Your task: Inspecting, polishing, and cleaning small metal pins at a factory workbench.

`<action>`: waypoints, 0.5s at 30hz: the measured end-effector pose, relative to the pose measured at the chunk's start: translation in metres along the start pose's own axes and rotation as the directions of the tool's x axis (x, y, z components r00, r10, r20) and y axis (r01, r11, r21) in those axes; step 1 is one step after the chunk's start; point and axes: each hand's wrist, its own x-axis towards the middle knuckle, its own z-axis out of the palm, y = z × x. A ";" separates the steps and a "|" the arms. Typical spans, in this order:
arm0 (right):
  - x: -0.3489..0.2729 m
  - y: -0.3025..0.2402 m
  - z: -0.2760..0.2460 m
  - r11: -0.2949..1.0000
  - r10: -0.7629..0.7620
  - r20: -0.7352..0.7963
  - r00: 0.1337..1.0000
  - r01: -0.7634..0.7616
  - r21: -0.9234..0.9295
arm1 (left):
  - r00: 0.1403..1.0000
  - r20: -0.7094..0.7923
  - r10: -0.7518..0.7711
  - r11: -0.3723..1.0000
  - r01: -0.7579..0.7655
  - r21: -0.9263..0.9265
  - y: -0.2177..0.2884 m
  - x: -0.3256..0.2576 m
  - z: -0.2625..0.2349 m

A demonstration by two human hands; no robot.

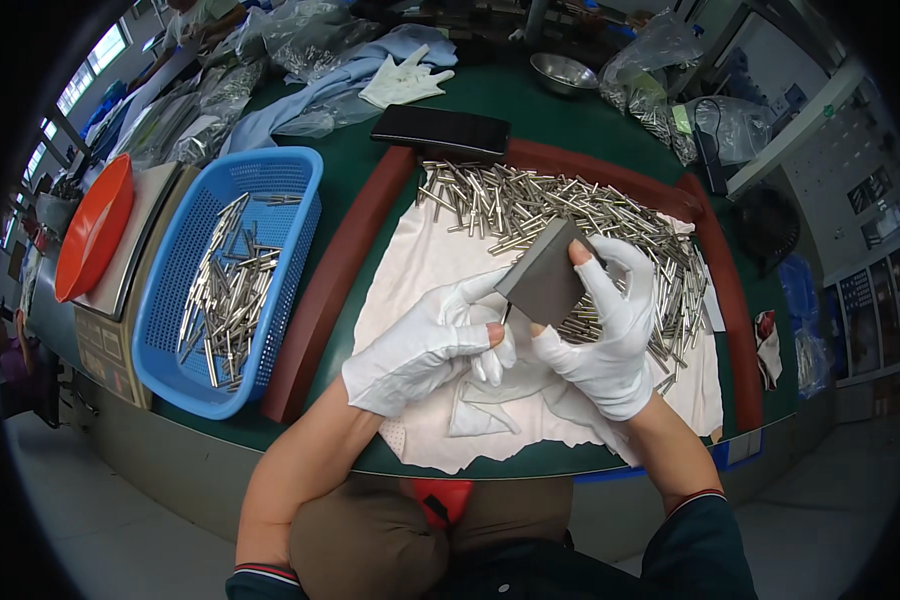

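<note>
Two gloved hands work above the cloth (440, 260), just beyond the near edge of the table (530, 458), with a crumpled white rag (485, 410) lower down toward the cloth's near edge. The left hand (420, 340) is curled, its bare-tipped thumb bent in toward the fingers; a thin dark sliver (507, 313) shows by them, perhaps a pin's end, but whether they grip it I cannot tell. The right hand (610, 340) grips the grey block (550, 275), thumb at its lower edge, a bare fingertip on its upper right corner. The block is tilted over the cloth's middle, in front of the pins.

That edge grip leaves the broad face uncovered, which seems right; for good control, the block is best held steady while the left fingers do the fine work, their tips off its corners. Light pressure should serve, and the loose glove fabric is best out of the way.

Farther on, the pins (530, 205) crowd the cloth's far and right edges, so low elbows and wrists could scatter them. Past the cloth's left edge, more lie in the blue basket (312, 190).
</note>
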 end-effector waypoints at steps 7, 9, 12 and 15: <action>-0.001 -0.004 -0.004 0.999 -0.012 0.067 0.998 0.014 -0.036 | 0.997 0.073 0.035 0.998 -0.031 -0.063 -0.005 0.002 -0.011; -0.001 -0.005 0.000 0.991 -0.076 -0.009 0.997 0.074 -0.115 | 0.996 0.078 0.032 0.997 -0.026 -0.076 -0.006 0.003 -0.012; 0.000 -0.002 -0.004 0.996 -0.057 0.016 0.998 0.058 -0.064 | 0.997 0.058 0.047 0.986 -0.037 -0.165 -0.007 0.003 -0.011; 0.000 -0.003 -0.002 0.999 -0.023 0.056 0.998 0.025 -0.034 | 0.999 0.037 0.012 0.986 -0.006 -0.169 -0.005 0.003 -0.009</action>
